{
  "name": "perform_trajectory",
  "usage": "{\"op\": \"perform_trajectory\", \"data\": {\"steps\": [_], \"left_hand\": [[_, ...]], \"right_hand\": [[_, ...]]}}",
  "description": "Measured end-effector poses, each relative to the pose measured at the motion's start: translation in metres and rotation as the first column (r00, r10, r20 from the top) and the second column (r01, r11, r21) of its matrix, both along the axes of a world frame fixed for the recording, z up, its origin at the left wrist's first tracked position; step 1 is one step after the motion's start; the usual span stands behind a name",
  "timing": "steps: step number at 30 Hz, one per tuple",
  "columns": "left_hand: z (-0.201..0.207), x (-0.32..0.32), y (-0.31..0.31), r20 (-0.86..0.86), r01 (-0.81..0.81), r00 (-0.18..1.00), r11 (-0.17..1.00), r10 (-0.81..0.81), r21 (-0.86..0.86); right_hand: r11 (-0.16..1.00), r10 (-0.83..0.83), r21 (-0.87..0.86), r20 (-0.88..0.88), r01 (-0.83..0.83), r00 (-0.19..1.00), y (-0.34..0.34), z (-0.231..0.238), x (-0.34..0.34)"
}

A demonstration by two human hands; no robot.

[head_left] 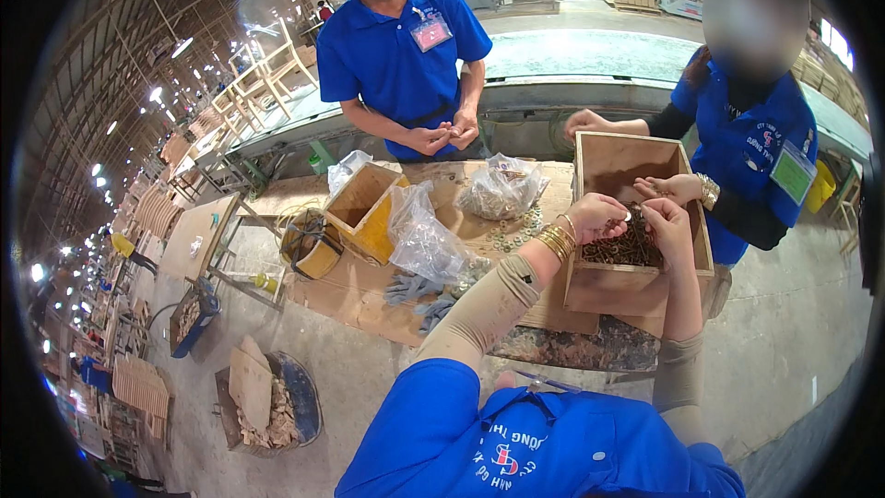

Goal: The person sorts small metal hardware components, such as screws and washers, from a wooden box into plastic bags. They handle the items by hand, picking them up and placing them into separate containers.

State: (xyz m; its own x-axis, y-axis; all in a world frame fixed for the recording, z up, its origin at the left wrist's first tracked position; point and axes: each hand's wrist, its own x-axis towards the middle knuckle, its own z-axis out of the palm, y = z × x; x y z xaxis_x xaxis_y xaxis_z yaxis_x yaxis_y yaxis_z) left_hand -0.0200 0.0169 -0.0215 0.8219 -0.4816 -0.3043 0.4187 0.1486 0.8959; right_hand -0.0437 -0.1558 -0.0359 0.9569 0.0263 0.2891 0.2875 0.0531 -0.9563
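Above an open wooden box (pixel 632 149) my two hands are close together. My left hand (pixel 593 219), with gold bangles at its wrist, pinches a small shiny metal piece (pixel 628 216), perhaps a washer. My right hand (pixel 670 229) is closed beside it, its fingertips pressed together; what they hold is too small to make out. Below them, many dark, brownish bolts or screws (pixel 622 249) lie in the box. A co-worker's hand (pixel 678 188) with a gold bracelet reaches palm up over the same box from the right.
On the cardboard-covered table (pixel 355 309) are a clear bag of small metal parts (pixel 502 189), loose washers (pixel 510 238), a crumpled plastic bag (pixel 426 235), grey gloves (pixel 412 288), and a yellowish wooden box (pixel 365 212). A co-worker (pixel 406 65) stands across the table.
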Motion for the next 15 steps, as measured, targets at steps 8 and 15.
{"op": "perform_trajectory", "data": {"steps": [8, 15], "left_hand": [[-0.004, 0.001, -0.002, 0.174, -0.046, 0.984, 0.997, 0.034, 0.066], [-0.003, 0.000, -0.002, 0.192, -0.053, 0.981, 0.996, 0.038, 0.070]], "right_hand": [[0.951, 0.048, -0.308, 0.027, -0.037, 0.998, 0.001, 0.021, 0.002], [0.947, -0.026, -0.313, 0.136, 0.068, 0.990, 0.013, 0.032, 0.003]]}}
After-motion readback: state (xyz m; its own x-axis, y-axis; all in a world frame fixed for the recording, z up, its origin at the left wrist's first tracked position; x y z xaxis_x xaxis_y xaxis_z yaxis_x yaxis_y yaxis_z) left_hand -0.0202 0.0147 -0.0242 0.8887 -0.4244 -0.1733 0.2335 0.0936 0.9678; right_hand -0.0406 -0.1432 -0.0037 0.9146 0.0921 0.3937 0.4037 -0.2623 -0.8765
